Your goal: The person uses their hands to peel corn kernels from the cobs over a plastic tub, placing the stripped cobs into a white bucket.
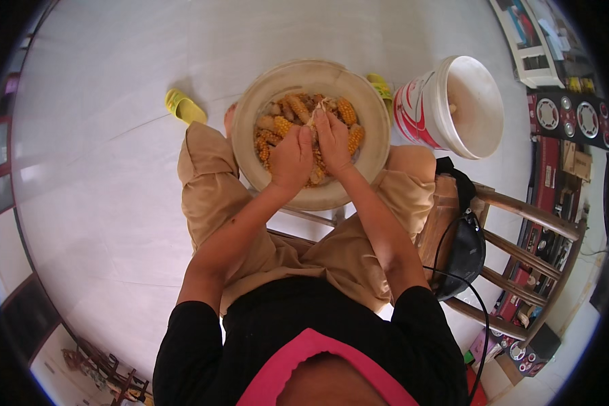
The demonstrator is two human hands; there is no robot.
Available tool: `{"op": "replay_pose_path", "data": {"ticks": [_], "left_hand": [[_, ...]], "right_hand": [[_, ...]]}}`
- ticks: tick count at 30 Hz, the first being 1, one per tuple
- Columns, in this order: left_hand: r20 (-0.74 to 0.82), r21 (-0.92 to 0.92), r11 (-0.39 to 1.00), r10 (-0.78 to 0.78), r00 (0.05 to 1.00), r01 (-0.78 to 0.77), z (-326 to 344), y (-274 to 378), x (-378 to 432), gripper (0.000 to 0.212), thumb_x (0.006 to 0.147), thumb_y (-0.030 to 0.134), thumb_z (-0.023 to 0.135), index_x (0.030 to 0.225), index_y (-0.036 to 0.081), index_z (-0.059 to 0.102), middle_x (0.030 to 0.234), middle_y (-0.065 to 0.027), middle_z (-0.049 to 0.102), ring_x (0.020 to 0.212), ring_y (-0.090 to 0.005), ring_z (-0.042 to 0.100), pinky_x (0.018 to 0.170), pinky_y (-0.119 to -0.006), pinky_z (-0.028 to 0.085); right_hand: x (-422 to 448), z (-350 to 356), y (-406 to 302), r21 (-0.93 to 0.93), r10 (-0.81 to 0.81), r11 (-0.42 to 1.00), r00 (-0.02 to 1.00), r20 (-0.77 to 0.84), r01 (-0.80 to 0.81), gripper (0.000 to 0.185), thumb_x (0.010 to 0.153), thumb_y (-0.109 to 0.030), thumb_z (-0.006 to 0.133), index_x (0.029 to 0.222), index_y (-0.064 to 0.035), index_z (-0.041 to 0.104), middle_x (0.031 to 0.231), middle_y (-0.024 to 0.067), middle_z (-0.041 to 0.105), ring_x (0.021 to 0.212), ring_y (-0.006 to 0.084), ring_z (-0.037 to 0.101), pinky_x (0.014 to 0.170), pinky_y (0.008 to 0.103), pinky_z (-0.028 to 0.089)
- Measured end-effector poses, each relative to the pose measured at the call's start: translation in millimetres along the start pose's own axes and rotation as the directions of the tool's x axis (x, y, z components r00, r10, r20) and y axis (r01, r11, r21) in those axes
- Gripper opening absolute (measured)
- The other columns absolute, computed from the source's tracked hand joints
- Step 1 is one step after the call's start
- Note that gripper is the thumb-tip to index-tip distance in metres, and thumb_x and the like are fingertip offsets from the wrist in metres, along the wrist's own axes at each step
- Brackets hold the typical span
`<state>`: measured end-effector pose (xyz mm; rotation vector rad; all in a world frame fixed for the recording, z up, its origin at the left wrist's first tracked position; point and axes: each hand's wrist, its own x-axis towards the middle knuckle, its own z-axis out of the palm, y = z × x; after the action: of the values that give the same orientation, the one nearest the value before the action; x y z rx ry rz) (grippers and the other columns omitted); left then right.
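Observation:
A wide, pale basin rests between the person's knees, holding several dried ears of corn, some partly stripped, with loose kernels among them. Over its middle my left hand and my right hand meet with fingers closed on one pale piece of corn, perhaps a cob with husk or silk at its upper end. The fingers hide most of that piece. The right hand sits slightly farther forward than the left.
A white and red plastic bucket stands to the right of the basin, a small pale piece inside. Yellow-green slippers lie on the tiled floor. On the right, a wooden chair bears a black bag with a cable. Speakers stand beyond.

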<state>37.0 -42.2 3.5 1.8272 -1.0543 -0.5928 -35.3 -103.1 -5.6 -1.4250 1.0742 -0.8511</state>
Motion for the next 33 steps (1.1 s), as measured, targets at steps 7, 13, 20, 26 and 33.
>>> {"op": "replay_pose_path", "data": {"ticks": [7, 13, 20, 26, 33], "left_hand": [[0.154, -0.324, 0.921, -0.176, 0.972, 0.218, -3.6, -9.5, 2.2, 0.038, 0.088, 0.028, 0.033, 0.064, 0.000, 0.043, 0.050, -0.0122, 0.037, 0.047, -0.0199, 0.045, 0.048, -0.036, 0.037], [0.065, -0.241, 0.964, -0.100, 0.993, 0.113, -5.1, -7.0, 1.3, 0.034, 0.087, 0.026, 0.033, 0.068, 0.001, 0.046, 0.052, -0.0151, 0.042, 0.046, -0.0273, 0.048, 0.046, -0.038, 0.038], [0.063, 0.177, 0.981, 0.065, 0.996, -0.076, -6.6, -1.7, -0.4, 0.027, 0.084, 0.024, 0.035, 0.071, 0.004, 0.046, 0.060, -0.0195, 0.050, 0.056, -0.0383, 0.048, 0.049, -0.043, 0.037], [0.127, 0.142, 0.988, 0.043, 0.991, -0.061, -7.8, -2.4, -0.2, 0.028, 0.087, 0.024, 0.032, 0.075, 0.002, 0.047, 0.063, -0.0197, 0.049, 0.059, -0.0382, 0.047, 0.052, -0.042, 0.036], [0.176, 0.176, 0.984, -0.001, 0.984, -0.030, -8.9, -2.7, 1.3, 0.033, 0.087, 0.026, 0.030, 0.075, 0.001, 0.047, 0.063, -0.0210, 0.049, 0.060, -0.0391, 0.047, 0.054, -0.042, 0.036]], "right_hand": [[-1.8, -1.0, 17.0, -0.110, -0.120, 0.987, 0.993, -0.006, 0.119, 0.034, 0.086, -0.027, 0.038, 0.068, 0.0016, 0.044, 0.055, 0.0129, 0.042, 0.050, 0.0215, 0.038, 0.049, 0.0307, 0.034], [-2.6, 0.1, 7.7, -0.102, -0.164, 0.981, 0.986, 0.041, 0.167, 0.034, 0.084, -0.028, 0.040, 0.069, 0.0025, 0.044, 0.058, 0.0182, 0.045, 0.054, 0.0297, 0.045, 0.052, 0.0339, 0.037], [0.7, -1.5, 1.2, -0.425, -0.096, 0.896, 0.991, 0.098, 0.129, 0.033, 0.081, -0.028, 0.042, 0.071, 0.0027, 0.047, 0.061, 0.0239, 0.050, 0.059, 0.0394, 0.050, 0.054, 0.0425, 0.040], [1.7, -2.8, 11.9, -0.402, -0.211, 0.884, 0.972, 0.108, 0.237, 0.032, 0.082, -0.027, 0.041, 0.068, 0.0017, 0.044, 0.059, 0.0236, 0.049, 0.058, 0.0396, 0.050, 0.053, 0.0426, 0.041], [-1.4, 1.5, 21.5, -0.285, -0.126, 0.949, 0.991, 0.036, 0.131, 0.032, 0.082, -0.027, 0.039, 0.071, 0.0016, 0.047, 0.062, 0.0225, 0.049, 0.059, 0.0386, 0.049, 0.053, 0.0410, 0.040]]}}
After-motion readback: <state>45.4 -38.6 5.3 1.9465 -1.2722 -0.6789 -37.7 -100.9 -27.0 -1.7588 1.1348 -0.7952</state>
